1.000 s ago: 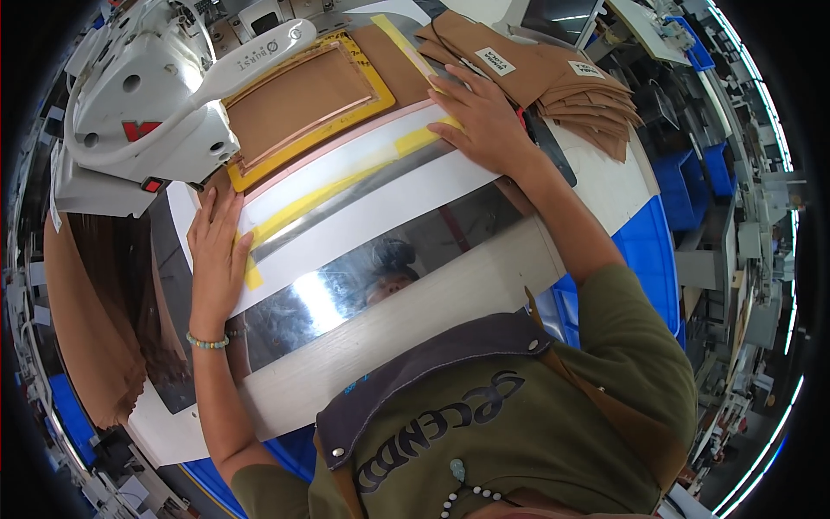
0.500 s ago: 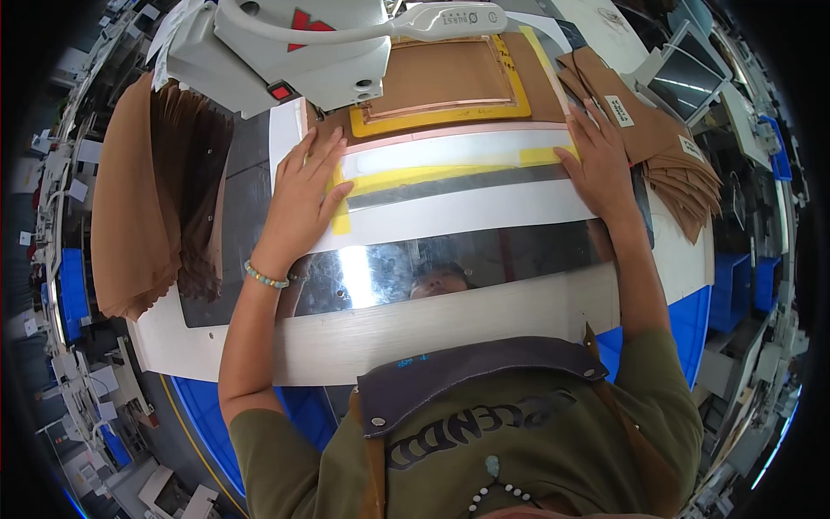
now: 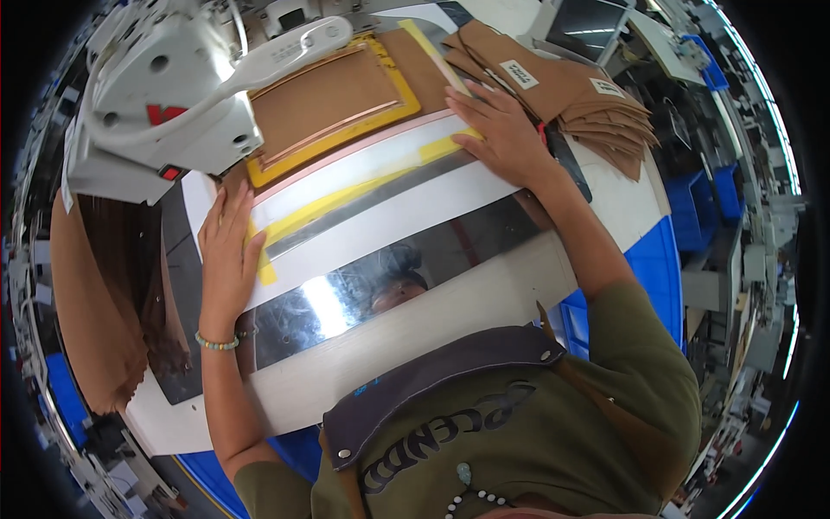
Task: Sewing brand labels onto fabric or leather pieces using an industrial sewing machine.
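Sheet, brown, long axis slantwise, right end farther away

I wear this view on my head: it looks steeply down at the table, wide and bent at the rim, so near that my shirt fills the lower middle and my right hand sits upper right of centre.

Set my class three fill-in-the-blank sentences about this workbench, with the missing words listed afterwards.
1. The person's bare left hand and bare right hand both rest palm ____.
2. The small beaded bracelet circles the person's ____ wrist.
3. The smooth flat sheet showing inside the yellow rectangular frame is coloured ____.

Missing words: down; left; brown.
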{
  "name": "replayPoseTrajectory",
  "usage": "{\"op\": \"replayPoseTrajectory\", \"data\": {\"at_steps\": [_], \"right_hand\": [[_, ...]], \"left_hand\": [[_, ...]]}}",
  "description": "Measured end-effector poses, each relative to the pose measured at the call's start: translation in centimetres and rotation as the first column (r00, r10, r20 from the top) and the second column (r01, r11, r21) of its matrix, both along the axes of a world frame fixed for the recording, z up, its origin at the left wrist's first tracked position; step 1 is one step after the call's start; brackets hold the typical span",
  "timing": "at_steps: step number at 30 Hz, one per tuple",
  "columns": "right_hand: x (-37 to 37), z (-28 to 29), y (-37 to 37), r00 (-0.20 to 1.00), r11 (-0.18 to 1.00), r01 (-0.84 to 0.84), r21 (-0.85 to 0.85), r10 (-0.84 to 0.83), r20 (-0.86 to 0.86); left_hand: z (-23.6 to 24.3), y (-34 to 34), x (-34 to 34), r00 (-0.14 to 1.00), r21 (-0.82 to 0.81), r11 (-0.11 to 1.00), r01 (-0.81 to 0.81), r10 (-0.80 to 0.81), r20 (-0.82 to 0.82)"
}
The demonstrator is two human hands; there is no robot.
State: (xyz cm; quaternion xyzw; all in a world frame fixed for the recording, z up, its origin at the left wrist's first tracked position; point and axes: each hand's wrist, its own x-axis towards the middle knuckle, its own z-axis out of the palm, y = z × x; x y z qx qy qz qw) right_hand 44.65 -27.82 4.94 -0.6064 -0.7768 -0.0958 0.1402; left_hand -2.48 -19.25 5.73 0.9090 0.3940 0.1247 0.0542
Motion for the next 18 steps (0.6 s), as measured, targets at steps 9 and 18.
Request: {"op": "replayPoseTrajectory", "data": {"at_steps": [9,18], "right_hand": [[0.1,-0.5,-0.2,1.0,1.0,-0.022,0.018,0.023,-0.018],[0.7,0.2,-0.5,1.0,1.0,-0.013,0.013,0.013,0.011]], "left_hand": [[0.2,-0.7,-0.4,0.995,0.158,0.983,-0.095,0.099,-0.018],[0.8,-0.9,-0.2,0.992,0.233,0.965,-0.122,0.115,0.044]]}}
